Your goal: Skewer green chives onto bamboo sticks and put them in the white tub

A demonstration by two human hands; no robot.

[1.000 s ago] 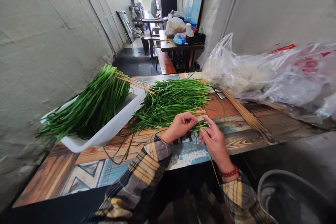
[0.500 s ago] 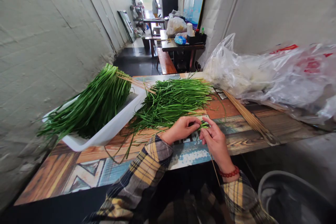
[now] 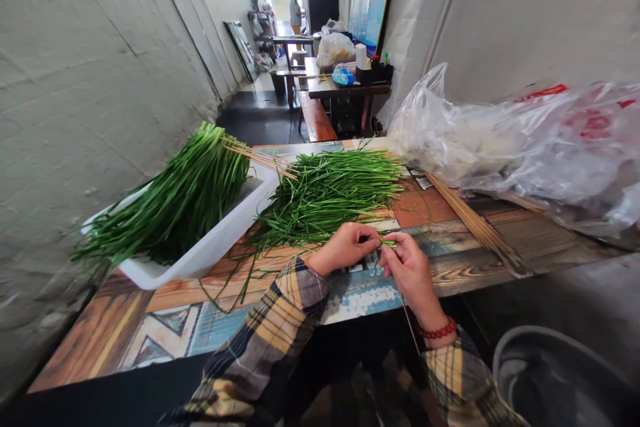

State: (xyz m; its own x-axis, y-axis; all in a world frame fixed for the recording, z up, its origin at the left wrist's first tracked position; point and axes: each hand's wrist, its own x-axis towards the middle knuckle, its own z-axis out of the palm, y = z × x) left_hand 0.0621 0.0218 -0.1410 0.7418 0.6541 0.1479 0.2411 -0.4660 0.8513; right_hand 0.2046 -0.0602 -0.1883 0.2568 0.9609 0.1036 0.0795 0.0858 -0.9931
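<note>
My left hand [image 3: 354,245] is closed in a pinch on the ends of a few green chives [image 3: 387,243]. Close on its right, my right hand [image 3: 407,267] has its fingers closed at the same stalk ends and grips a thin wooden skewer [image 3: 409,321] that slants down below the palm. The skewer's tip is hidden by the fingers. Just beyond both hands lies a loose heap of chives [image 3: 340,187] on the table. To the left, skewered chives [image 3: 175,200] hang over a white plastic tub [image 3: 210,250], their bare skewer ends [image 3: 265,159] pointing right.
A bundle of bare skewers [image 3: 465,220] lies on the wood-patterned table [image 3: 165,320] at right, before clear plastic bags [image 3: 520,140]. A grey bucket [image 3: 555,373] stands below at right. Farther back are a bench [image 3: 316,117], another table [image 3: 345,85] and a person [image 3: 295,10].
My right fingers have drawn in from a more spread pose and now press on the chive ends. My left hand has barely moved.
</note>
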